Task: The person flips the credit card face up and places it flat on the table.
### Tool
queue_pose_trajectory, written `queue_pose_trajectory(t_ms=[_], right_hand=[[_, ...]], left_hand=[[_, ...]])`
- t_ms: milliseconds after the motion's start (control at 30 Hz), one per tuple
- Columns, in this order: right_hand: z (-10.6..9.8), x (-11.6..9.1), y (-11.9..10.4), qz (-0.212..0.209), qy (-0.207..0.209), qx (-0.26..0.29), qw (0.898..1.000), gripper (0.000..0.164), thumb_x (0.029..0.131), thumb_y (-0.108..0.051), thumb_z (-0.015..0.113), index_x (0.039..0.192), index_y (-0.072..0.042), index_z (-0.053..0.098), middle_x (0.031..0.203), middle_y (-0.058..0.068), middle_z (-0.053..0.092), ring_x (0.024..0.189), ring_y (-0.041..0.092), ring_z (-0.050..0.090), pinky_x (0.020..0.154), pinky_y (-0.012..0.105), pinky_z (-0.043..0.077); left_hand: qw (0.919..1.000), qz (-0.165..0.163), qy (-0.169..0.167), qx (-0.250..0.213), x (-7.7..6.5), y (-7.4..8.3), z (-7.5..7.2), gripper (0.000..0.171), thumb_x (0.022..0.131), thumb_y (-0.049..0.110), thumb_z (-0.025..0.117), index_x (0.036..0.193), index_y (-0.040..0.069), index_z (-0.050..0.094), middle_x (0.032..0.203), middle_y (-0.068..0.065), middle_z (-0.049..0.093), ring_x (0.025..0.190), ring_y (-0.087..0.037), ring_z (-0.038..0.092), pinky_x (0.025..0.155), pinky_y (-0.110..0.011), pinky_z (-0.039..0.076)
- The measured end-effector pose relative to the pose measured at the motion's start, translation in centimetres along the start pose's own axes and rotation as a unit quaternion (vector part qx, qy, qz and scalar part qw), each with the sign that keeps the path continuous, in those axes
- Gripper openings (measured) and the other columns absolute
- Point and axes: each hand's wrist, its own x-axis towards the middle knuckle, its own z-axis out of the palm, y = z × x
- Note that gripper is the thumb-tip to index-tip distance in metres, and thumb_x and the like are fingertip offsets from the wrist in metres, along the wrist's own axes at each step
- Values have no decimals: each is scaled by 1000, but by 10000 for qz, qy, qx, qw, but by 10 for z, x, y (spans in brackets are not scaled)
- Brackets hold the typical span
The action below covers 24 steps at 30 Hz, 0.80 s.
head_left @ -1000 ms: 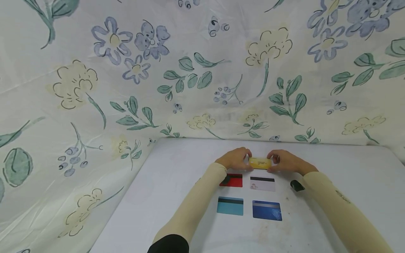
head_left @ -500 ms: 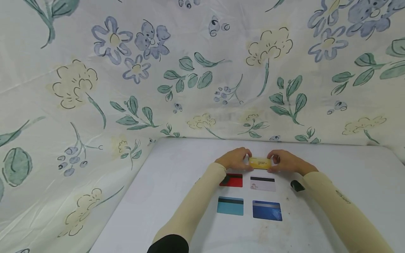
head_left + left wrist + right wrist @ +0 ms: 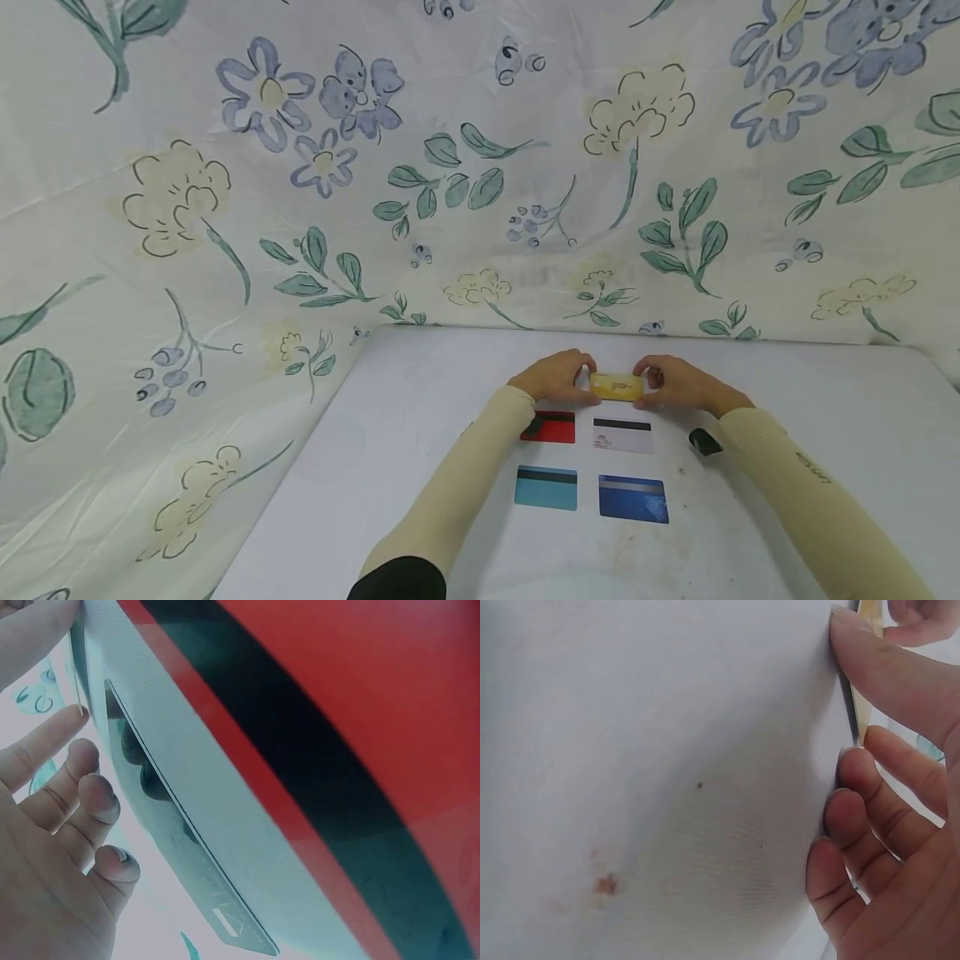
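Observation:
A yellow card with dark lettering lies near the far side of the white table. My left hand holds its left end between thumb and forefinger, while my right hand grips the right end the same way. In the right wrist view, the thumb and forefinger of the right hand sit at the yellow card's edge, with the other fingers bent against the table. The left wrist view has the left hand beside a red card with a black stripe.
Nearer than the yellow card lie a red card, a pale striped card, a light-blue card and a dark-blue card. A small black object is by the right cuff. Floral cloth hangs behind the table.

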Motion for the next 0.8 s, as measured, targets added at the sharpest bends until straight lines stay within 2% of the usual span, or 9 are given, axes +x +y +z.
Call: queue_pose_trajectory(t_ms=[800], right_hand=[[2, -2, 0, 132, 32, -64, 9999, 57, 86, -29, 84, 131, -3, 61, 95, 7, 54, 91, 21, 52, 77, 33, 43]], left_hand=[[9999, -15, 125, -29, -4, 0, 1, 53, 92, 44, 76, 135, 16, 62, 111, 0, 63, 98, -12, 55, 92, -25, 50]])
